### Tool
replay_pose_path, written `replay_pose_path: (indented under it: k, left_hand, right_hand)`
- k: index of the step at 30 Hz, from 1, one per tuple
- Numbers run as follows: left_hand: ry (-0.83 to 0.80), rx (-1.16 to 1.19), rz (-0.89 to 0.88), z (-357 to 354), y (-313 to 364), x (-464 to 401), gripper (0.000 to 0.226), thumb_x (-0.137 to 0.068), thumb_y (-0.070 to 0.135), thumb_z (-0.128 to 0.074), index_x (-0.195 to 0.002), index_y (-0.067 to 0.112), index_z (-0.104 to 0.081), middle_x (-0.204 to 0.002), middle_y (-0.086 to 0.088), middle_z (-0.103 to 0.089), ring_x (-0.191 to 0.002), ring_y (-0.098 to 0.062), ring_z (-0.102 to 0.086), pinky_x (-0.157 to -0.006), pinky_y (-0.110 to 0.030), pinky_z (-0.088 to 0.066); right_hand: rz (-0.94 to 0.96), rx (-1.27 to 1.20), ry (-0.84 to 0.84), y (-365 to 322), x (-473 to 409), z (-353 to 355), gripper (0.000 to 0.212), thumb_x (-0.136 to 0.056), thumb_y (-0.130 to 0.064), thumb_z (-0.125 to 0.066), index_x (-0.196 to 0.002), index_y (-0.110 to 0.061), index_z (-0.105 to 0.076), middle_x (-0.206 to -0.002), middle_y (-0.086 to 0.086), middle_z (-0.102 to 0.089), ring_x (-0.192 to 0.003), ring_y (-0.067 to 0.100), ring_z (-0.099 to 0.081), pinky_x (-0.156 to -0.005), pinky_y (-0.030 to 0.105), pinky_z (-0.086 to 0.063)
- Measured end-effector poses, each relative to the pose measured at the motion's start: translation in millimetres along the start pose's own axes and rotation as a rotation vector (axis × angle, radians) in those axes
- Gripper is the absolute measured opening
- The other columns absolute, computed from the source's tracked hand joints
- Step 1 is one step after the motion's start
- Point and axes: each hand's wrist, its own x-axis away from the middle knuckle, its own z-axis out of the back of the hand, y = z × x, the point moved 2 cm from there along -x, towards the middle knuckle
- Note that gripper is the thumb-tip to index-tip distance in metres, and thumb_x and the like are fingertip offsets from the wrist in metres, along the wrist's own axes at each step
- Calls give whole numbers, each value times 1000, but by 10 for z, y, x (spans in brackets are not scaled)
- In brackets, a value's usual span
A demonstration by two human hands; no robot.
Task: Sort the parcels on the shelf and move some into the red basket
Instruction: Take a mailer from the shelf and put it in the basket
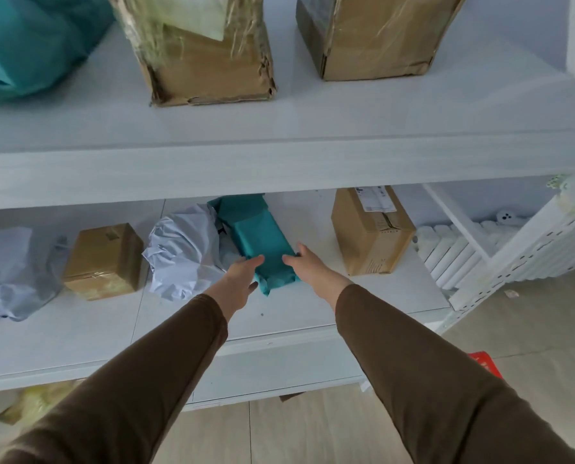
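A teal wrapped parcel point(262, 239) lies on the middle shelf point(279, 316), its near end between my two hands. My left hand point(242, 279) touches its left side with fingers nearly straight. My right hand point(308, 264) holds its right edge, fingers along the far side. Both arms wear brown sleeves. To the left lie a crumpled white bag parcel point(182, 252) and a small cardboard box point(104, 261). A taller cardboard box point(371, 229) stands to the right. A corner of the red basket point(485, 363) shows on the floor at the right, behind my right arm.
The upper shelf point(279, 162) carries two taped cardboard boxes point(206, 51) point(376, 31) and a large teal bag point(28, 41). A grey bag parcel point(8, 272) lies at far left. White rolls point(453, 252) lie behind the shelf's perforated upright point(527, 249).
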Motion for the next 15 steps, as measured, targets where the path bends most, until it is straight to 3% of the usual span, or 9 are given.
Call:
replay_pose_path:
  k: [3, 5, 8, 11, 12, 15]
  left_hand:
    - [-13, 8, -9, -30, 4, 41, 30, -104, 13, -60, -134, 9, -58, -134, -9, -65, -95, -18, -65, -83, -32, -55]
    - [-11, -21, -53, -29, 8, 109, 35, -106, 13, -56, -140, 7, -54, -127, -9, -65, -83, -13, -63, -70, -30, -53]
    - [-26, -20, -86, 14, -32, 299, 38, -105, 15, -58, -142, 11, -49, -126, -6, -64, -90, -15, -64, -76, -33, -55]
    - [-88, 33, -108, 64, -94, 663, 35, -103, 12, -61, -135, 12, -48, -132, -13, -65, -101, -23, -66, -100, -47, -54]
    - [-112, 51, -134, 82, -128, 821, 33, -101, 9, -62, -132, 12, -49, -133, -15, -65, -102, -24, -66, -98, -47, -52]
    - [-160, 76, -261, 117, -278, 1349, 33, -97, 1, -64, -125, 10, -49, -132, -16, -66, -96, -23, -68, -70, -35, -47]
  right_hand:
    - [-19, -141, -3, 90, 0, -103, 39, -104, -20, -54, -142, -11, -54, -140, 12, -64, -122, 30, -65, -106, 41, -52]
    - [-13, -162, 53, 146, 40, -126, 38, -101, -27, -59, -137, -17, -56, -135, 9, -66, -117, 28, -66, -106, 47, -53]
    - [47, -196, 123, 176, 286, -115, 36, -100, -36, -60, -131, -21, -49, -128, 6, -63, -110, 23, -66, -96, 41, -57]
    - [152, -379, 116, 181, 675, -66, 32, -102, -37, -61, -124, -19, -48, -126, 6, -62, -105, 18, -66, -81, 31, -57]
    - [191, -426, 113, 194, 827, -35, 31, -101, -37, -63, -121, -19, -49, -127, 5, -63, -106, 17, -67, -79, 30, -56]
    - [261, -503, 103, 296, 1295, 68, 32, -96, -36, -71, -117, -21, -53, -128, 1, -62, -114, 17, -65, -85, 29, -55]
